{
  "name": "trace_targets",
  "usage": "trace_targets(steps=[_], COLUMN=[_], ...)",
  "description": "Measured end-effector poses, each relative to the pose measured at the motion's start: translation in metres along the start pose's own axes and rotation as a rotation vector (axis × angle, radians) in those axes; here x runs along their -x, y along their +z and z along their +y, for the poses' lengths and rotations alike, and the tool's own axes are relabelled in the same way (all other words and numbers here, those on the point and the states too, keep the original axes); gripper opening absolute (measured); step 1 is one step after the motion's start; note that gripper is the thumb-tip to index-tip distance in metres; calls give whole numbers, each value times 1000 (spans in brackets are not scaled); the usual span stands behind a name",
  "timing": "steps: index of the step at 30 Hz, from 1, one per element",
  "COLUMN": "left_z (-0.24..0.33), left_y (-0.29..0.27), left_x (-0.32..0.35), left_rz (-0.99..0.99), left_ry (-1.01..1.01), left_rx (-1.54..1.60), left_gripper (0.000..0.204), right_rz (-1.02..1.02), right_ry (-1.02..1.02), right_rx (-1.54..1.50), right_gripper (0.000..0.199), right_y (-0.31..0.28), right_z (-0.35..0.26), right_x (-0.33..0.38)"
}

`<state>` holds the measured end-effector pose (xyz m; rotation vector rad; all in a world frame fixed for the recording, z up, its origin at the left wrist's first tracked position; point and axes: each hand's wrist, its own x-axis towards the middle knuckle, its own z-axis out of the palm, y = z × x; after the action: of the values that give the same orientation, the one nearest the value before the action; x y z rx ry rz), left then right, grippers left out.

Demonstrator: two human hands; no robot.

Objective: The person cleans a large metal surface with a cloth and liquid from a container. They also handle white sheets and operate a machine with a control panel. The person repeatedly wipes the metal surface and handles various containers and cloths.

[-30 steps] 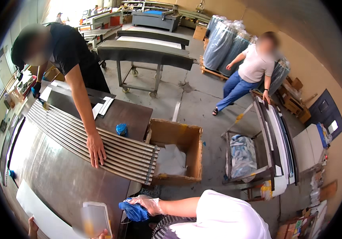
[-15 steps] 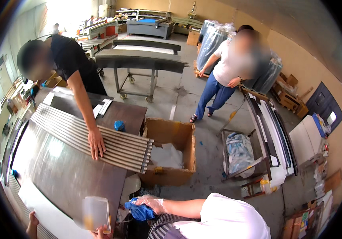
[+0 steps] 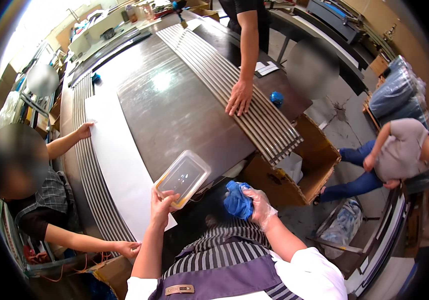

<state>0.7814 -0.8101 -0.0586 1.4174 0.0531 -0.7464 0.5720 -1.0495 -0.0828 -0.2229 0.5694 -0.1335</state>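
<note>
My left hand point(image 3: 162, 206) is closed around the near end of a clear rectangular plastic container point(image 3: 186, 172), which is tilted above the table's edge. Something yellowish shows along its lower side. In a thin transparent glove, my right hand point(image 3: 260, 206) grips a crumpled blue cloth point(image 3: 238, 200) in front of my striped apron. A white sheet point(image 3: 119, 150) lies to the left of the container. Its far edge and near end are held by a co-worker's two hands, at the left. Another co-worker's hand point(image 3: 240, 97) rests on a row of metal tubes point(image 3: 209, 70).
The large dark metal table point(image 3: 169, 110) also bears more long tubes point(image 3: 82, 150) beneath the sheet's left side. Beyond my right hand stands an open cardboard box point(image 3: 319, 165). A blue ball-like item point(image 3: 276, 98) lies near the tubes. A third person point(image 3: 404, 150) stands at the right.
My view has swung left, bringing the left co-worker and my left arm into sight. The container and the blue cloth stay in my hands. The far co-worker's hand still rests on the tubes.
</note>
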Motion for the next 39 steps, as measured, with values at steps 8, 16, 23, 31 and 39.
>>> trace_targets(steps=[8, 16, 23, 31, 39], left_z=[2, 11, -5, -17, -20], left_y=[16, 39, 41, 54, 63], left_x=[-21, -42, -58, -62, -61], left_rz=[31, 98, 158, 179, 211], left_ry=[3, -45, -26, 23, 30], left_rx=[-69, -14, -12, 44, 104], left_gripper=[60, 73, 84, 85, 85], right_rz=[5, 72, 112, -537, -782], right_ry=[-18, -56, -71, -924, -913], right_rx=[128, 290, 706, 2220, 2502], right_gripper=[46, 41, 42, 45, 37], right_y=[21, 54, 97, 136, 134], right_z=[-38, -73, -94, -65, -43], right_x=[-38, -70, -96, -167, -196])
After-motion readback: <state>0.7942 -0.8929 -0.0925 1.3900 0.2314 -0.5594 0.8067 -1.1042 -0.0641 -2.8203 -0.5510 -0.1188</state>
